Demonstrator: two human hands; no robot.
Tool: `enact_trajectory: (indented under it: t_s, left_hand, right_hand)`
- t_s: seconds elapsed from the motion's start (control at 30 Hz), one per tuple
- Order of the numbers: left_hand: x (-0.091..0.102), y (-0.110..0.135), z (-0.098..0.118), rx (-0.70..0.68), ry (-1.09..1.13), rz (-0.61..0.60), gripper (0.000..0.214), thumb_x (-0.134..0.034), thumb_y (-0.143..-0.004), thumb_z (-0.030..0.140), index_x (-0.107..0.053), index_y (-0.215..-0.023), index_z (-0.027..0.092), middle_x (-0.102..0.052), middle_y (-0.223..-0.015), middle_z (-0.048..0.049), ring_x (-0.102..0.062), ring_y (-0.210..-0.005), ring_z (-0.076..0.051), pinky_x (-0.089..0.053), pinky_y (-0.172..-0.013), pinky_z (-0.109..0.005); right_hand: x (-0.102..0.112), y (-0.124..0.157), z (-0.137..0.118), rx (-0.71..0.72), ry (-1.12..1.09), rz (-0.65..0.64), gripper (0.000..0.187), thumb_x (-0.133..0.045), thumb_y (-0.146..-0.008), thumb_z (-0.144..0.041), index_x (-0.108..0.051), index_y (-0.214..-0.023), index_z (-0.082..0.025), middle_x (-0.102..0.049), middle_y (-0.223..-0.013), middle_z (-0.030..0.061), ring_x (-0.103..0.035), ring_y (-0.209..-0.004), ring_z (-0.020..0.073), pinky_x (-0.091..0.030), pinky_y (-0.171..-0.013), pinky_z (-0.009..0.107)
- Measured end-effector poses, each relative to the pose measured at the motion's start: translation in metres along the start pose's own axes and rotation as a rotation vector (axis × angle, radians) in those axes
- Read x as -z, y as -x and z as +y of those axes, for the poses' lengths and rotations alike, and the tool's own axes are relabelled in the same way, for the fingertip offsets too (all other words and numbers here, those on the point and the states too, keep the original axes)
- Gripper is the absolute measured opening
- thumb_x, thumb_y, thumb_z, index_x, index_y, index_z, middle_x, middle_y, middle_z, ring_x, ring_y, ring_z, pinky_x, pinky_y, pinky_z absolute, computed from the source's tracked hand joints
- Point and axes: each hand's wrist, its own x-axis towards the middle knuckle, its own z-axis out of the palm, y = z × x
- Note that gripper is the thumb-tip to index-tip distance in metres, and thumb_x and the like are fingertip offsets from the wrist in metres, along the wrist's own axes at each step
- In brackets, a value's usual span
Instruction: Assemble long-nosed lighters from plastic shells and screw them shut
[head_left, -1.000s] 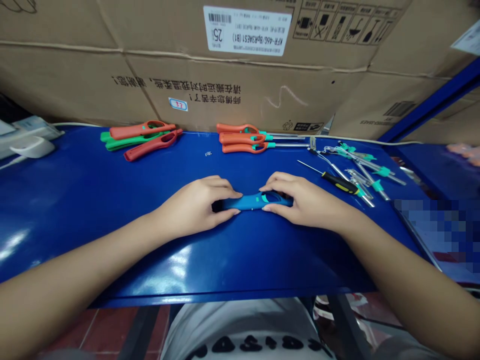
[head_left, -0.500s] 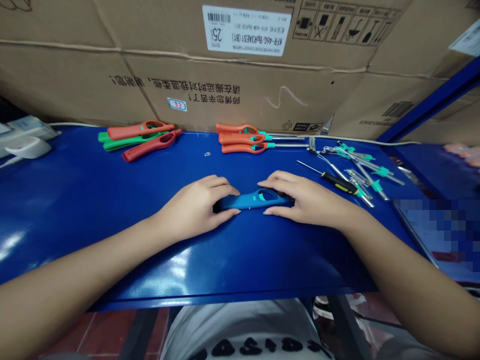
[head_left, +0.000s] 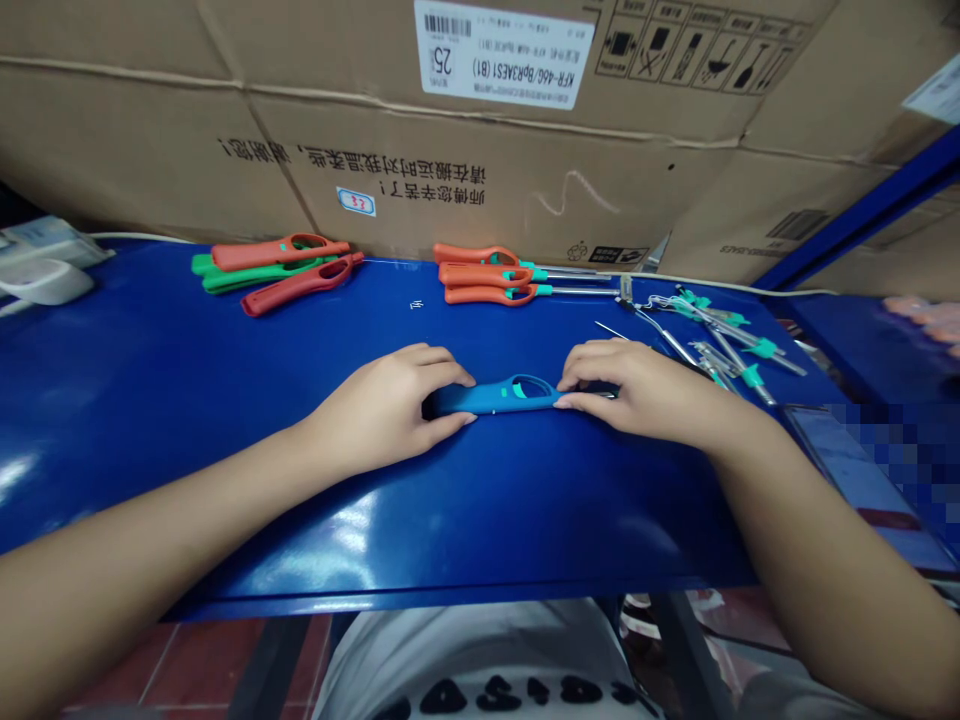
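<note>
A blue lighter body (head_left: 501,396) with teal trigger parts lies flat on the blue table (head_left: 187,400). My left hand (head_left: 386,405) is curled round its left end, thumb and fingers pinching it. My right hand (head_left: 645,390) grips the right end, fingers closed over the front of the body where the metal tube sits; that end is hidden under the fingers.
Orange and green lighter shells (head_left: 277,268) lie at the back left, three orange lighters (head_left: 487,277) at the back middle, loose metal tubes with teal fittings (head_left: 720,335) at the right. Cardboard boxes (head_left: 450,130) wall off the back. A white device (head_left: 45,280) sits far left.
My right hand has slid rightward along the blue lighter body, uncovering its trigger opening and covering the black-and-yellow screwdriver. The left hand has stayed put.
</note>
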Motion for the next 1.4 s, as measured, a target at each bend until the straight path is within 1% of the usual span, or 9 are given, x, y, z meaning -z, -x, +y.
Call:
enact_trajectory:
  t_s: [0.23,0.37,0.57,0.8,1.0,1.2,1.4]
  left_hand:
    - [-0.0032,-0.0005,0.0,0.006,0.003,0.016,0.026,-0.068,-0.091,0.037,-0.071,-0.11,0.019,-0.073,-0.109,-0.0071,-0.067,-0.104,-0.026,-0.056,-0.091,-0.041]
    - [-0.0021,0.0002,0.0002,0.005,-0.005,0.023,0.026,-0.069,-0.09,0.037,-0.072,-0.11,0.02,-0.073,-0.109,-0.0068,-0.068,-0.102,-0.025,-0.056,-0.09,-0.04]
    - [-0.0009,0.0001,0.0021,0.002,0.018,0.042,0.027,-0.066,-0.093,0.04,-0.075,-0.109,0.02,-0.074,-0.107,-0.0068,-0.069,-0.101,-0.025,-0.057,-0.089,-0.039]
    - [-0.0017,-0.0003,0.0033,0.053,0.047,0.047,0.025,-0.073,-0.089,0.039,-0.075,-0.105,0.02,-0.075,-0.106,-0.0065,-0.07,-0.101,-0.026,-0.057,-0.087,-0.039]
    - [-0.0026,-0.0008,0.0019,0.036,0.025,0.047,0.027,-0.066,-0.093,0.039,-0.073,-0.108,0.018,-0.074,-0.109,-0.0085,-0.069,-0.103,-0.026,-0.056,-0.091,-0.041]
    - [-0.0031,-0.0026,-0.0021,0.001,-0.013,0.041,0.029,-0.059,-0.097,0.04,-0.071,-0.111,0.018,-0.073,-0.11,-0.0088,-0.067,-0.104,-0.026,-0.055,-0.093,-0.041]
    - [-0.0036,-0.0034,-0.0036,0.005,-0.018,0.046,0.032,-0.055,-0.099,0.042,-0.07,-0.113,0.017,-0.072,-0.112,-0.0096,-0.067,-0.106,-0.026,-0.054,-0.095,-0.041]
  right_hand:
    - [-0.0009,-0.002,-0.0065,-0.029,0.092,-0.01,0.017,-0.06,-0.097,-0.029,-0.072,-0.091,-0.019,-0.071,-0.093,0.0068,-0.065,-0.084,0.0216,-0.046,-0.08,0.036]
    - [-0.0004,-0.001,-0.0087,-0.042,0.12,-0.01,0.016,-0.059,-0.097,-0.028,-0.071,-0.092,-0.02,-0.071,-0.093,0.0068,-0.064,-0.085,0.022,-0.045,-0.08,0.036]
    - [-0.0011,-0.0009,-0.009,-0.04,0.133,-0.021,0.017,-0.058,-0.098,-0.029,-0.07,-0.092,-0.019,-0.069,-0.093,0.0064,-0.064,-0.086,0.0221,-0.044,-0.082,0.036]
    - [-0.0009,-0.0006,-0.01,-0.047,0.136,-0.014,0.017,-0.058,-0.098,-0.029,-0.069,-0.092,-0.019,-0.069,-0.093,0.0065,-0.063,-0.087,0.022,-0.044,-0.08,0.035]
    - [-0.0034,-0.0023,-0.0078,-0.084,0.136,-0.019,0.018,-0.053,-0.1,-0.031,-0.067,-0.099,-0.019,-0.068,-0.099,0.0078,-0.062,-0.091,0.0232,-0.045,-0.083,0.037]
    - [-0.006,-0.0038,-0.0044,-0.113,0.092,-0.012,0.019,-0.051,-0.101,-0.031,-0.066,-0.098,-0.019,-0.069,-0.099,0.0082,-0.062,-0.091,0.0227,-0.046,-0.08,0.035]
    - [-0.0056,-0.0035,-0.0039,-0.131,0.081,-0.016,0.021,-0.049,-0.101,-0.031,-0.066,-0.099,-0.018,-0.069,-0.1,0.0086,-0.062,-0.09,0.0225,-0.046,-0.079,0.035]
